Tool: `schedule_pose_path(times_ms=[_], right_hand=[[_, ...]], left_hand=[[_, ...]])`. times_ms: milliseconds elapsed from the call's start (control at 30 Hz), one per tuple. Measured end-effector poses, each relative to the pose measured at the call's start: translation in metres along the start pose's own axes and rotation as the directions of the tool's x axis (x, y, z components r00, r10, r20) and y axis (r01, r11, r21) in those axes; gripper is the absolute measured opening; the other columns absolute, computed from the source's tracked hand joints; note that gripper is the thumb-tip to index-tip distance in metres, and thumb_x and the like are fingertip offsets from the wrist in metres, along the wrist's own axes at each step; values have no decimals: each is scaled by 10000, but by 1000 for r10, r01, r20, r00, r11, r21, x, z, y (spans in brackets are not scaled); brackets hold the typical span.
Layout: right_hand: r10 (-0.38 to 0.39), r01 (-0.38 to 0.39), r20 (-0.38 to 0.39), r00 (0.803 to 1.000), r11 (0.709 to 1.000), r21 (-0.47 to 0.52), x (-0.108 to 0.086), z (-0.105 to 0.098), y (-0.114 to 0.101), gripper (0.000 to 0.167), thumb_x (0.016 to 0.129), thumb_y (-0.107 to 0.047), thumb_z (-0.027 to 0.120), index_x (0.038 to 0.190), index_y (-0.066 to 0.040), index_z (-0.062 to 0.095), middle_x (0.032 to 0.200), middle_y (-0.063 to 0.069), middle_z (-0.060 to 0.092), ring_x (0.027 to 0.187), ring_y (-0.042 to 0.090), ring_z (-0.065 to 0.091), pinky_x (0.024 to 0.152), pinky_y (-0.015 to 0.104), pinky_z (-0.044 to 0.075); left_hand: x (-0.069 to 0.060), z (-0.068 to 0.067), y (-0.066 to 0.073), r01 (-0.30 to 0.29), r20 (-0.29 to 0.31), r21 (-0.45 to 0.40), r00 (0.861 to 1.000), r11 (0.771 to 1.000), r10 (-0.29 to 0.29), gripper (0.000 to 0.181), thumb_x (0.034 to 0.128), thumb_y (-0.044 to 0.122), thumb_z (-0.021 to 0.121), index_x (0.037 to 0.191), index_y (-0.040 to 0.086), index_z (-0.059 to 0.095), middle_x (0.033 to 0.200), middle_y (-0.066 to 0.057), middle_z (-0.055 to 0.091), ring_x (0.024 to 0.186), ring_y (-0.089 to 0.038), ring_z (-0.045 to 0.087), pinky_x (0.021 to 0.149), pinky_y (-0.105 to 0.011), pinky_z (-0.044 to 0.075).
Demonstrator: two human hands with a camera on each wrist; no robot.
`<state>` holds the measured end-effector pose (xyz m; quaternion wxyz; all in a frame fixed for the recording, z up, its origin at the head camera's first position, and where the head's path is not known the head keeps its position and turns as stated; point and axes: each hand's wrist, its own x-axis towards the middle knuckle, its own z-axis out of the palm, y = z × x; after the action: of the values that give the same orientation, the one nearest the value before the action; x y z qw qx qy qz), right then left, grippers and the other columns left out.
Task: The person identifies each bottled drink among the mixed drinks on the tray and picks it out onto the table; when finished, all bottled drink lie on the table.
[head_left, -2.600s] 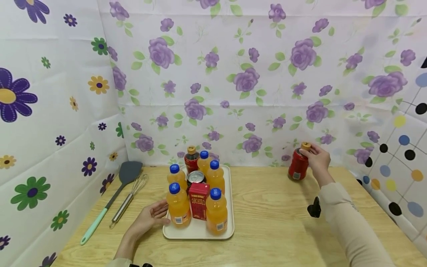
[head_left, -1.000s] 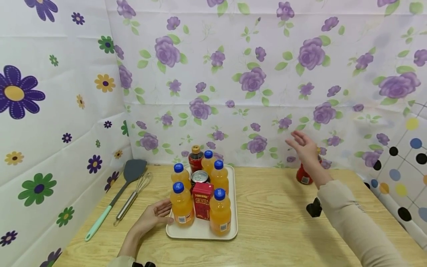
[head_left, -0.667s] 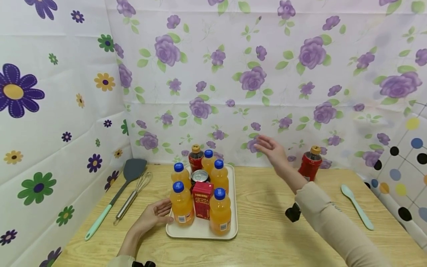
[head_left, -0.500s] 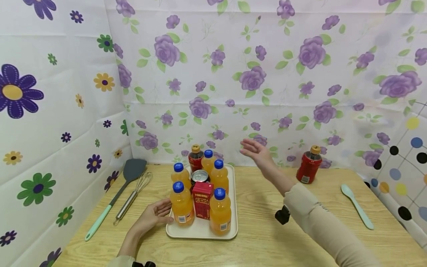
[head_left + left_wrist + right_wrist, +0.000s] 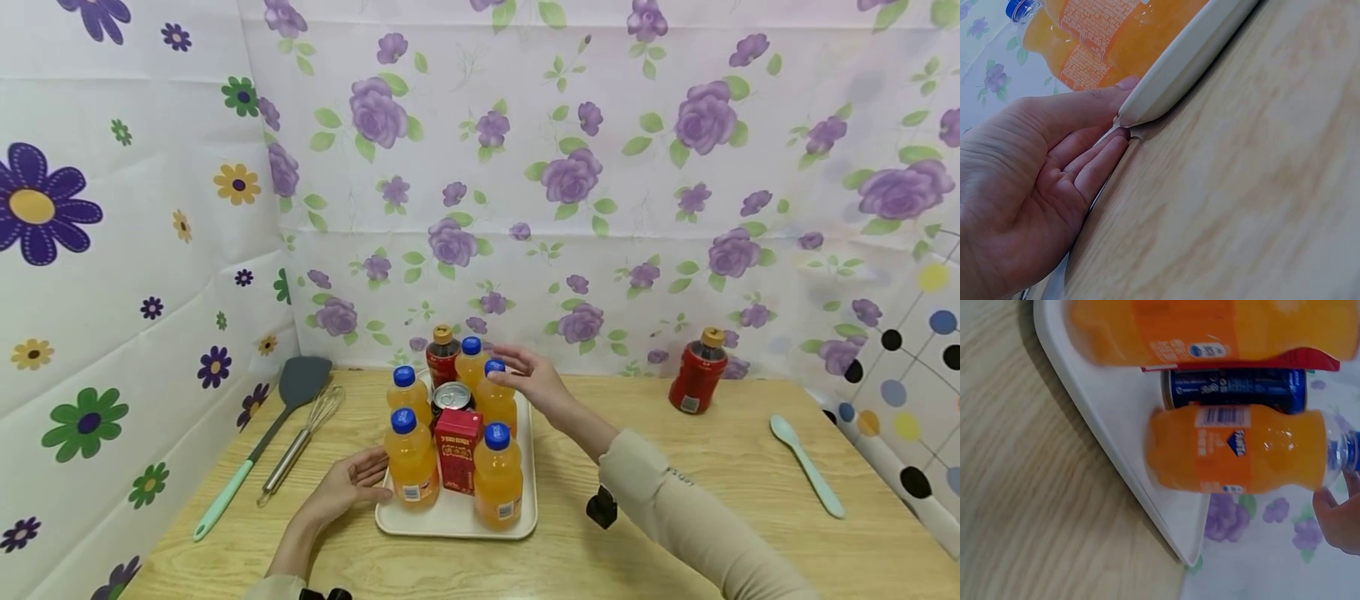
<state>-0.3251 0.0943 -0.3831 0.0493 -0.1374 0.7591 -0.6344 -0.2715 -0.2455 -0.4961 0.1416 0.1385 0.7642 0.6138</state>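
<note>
A cream tray (image 5: 450, 525) carries several orange-drink bottles with blue caps, a red carton (image 5: 457, 450), a can (image 5: 453, 396) and a dark bottle with a gold cap (image 5: 443, 357). My left hand (image 5: 341, 487) holds the tray's left edge; in the left wrist view its thumb lies at the rim and its fingers against the side below. My right hand (image 5: 536, 383) is at the neck of an orange-drink bottle (image 5: 497, 408) on the tray's right side, fingers loosely bent around the cap's far side. The right wrist view shows part of this hand beside the bottle's neck.
A red-labelled bottle with a gold cap (image 5: 699, 372) stands at the back right. A pale green spoon (image 5: 806, 467) lies at the right. Left of the tray lie a spatula (image 5: 262, 442) and a whisk (image 5: 302, 443). Patterned cloth walls (image 5: 525, 292) border the table.
My right hand has let go of the red-labelled bottle at the back right and moved left to the tray's bottles. The left hand has stayed at the tray.
</note>
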Motion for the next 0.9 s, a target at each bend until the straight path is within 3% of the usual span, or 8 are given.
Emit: schedule_pose_path(times_ms=[167,533,900], right_hand=[[12,-12,-20,1000,1000,-11,-1,7,4,519,916,-167,686,1405,-119,521,1467,119,519,1357,340,492,1112,464,471],[15,-28,-135,991,995,-95,2,17,5,467,875,-141,729,1322,-89,605,1310,149,645,1328,351,519,1066,468,503],[24,-43,-185,983,994,-101,0,17,6,462,866,-140,740,1308,-76,620,1258,151,673,1282,337,565,1066,483,501]], left_hand=[[2,1,1,-6,0,3,1000,1000,6,844,820,72,768,1466,-150,272,1497,-367,317,1390,-486,364,1124,-345,463],[0,-1,0,3,-7,22,1000,1000,-3,831,831,83,760,1467,-145,276,1496,-364,326,1384,-477,380,1104,-321,483],[-1,1,1,5,-5,11,1000,1000,-5,831,828,81,763,1465,-147,280,1494,-368,326,1382,-481,383,1107,-343,481]])
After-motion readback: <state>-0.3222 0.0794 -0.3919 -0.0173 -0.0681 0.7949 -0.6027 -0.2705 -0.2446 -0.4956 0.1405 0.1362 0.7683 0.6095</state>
